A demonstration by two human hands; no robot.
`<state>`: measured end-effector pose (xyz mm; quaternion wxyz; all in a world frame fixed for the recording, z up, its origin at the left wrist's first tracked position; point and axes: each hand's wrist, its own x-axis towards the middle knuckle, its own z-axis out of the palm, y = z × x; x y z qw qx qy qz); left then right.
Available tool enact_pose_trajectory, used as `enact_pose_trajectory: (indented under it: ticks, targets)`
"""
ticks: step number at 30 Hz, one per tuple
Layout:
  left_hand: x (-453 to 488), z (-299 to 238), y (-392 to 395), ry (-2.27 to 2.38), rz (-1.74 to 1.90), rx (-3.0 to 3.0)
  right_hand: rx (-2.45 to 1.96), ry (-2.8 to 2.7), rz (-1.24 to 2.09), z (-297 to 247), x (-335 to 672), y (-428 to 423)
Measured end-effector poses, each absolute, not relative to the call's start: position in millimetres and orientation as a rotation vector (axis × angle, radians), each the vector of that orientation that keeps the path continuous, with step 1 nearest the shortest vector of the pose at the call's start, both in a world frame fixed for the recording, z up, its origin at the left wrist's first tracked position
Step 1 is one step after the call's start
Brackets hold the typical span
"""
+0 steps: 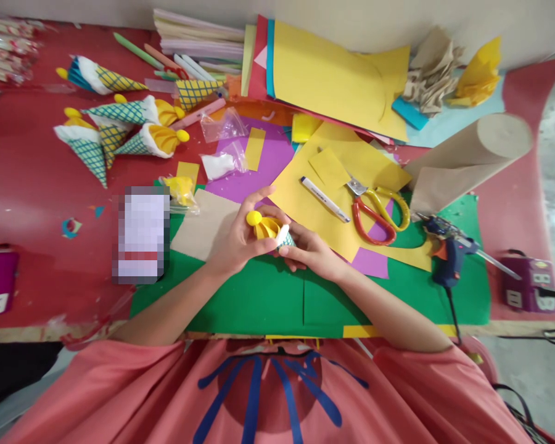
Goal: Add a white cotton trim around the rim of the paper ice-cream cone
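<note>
Between my hands is a small paper ice-cream cone (268, 228), with a yellow pleated top, a yellow ball at its tip, a white fluffy band and a green grid-patterned body. My left hand (238, 240) is closed round the yellow top, its index finger sticking out. My right hand (312, 250) pinches the green body, whose lower end its fingers hide. The cone lies tilted, ball toward the left. Beneath my hands are a green mat (250, 299) and a beige paper sheet (201, 228). A capped marker (324, 199) lies beyond my right hand.
Red-and-yellow scissors (374, 213) and a blue glue gun (451, 253) lie on the right, near a brown paper roll (472, 160). Several similar cones (90, 145) sit at the left back. A blurred phone (143, 234) lies left; yellow sheets (337, 74) are stacked behind.
</note>
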<state>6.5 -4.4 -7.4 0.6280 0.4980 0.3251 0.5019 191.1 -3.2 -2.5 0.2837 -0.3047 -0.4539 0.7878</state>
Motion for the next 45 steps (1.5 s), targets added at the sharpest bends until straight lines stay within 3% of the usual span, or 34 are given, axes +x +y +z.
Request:
enact_pose_trajectory:
  ticks: [8,32,45]
  targets:
    - [9.9,-10.8,-3.6,0.858,1.154,0.973,-0.962,-1.185,2.090,0.3,187.1,-7.5]
    - [9.7,-13.3,-7.2,0.693,1.063,1.056,-0.605,-1.000,2.208,-9.7,194.0,-0.6]
    - [12.4,-9.0,-12.7,0.762,0.979,1.230,-0.833,-0.949,2.157,-3.7,190.1,-1.9]
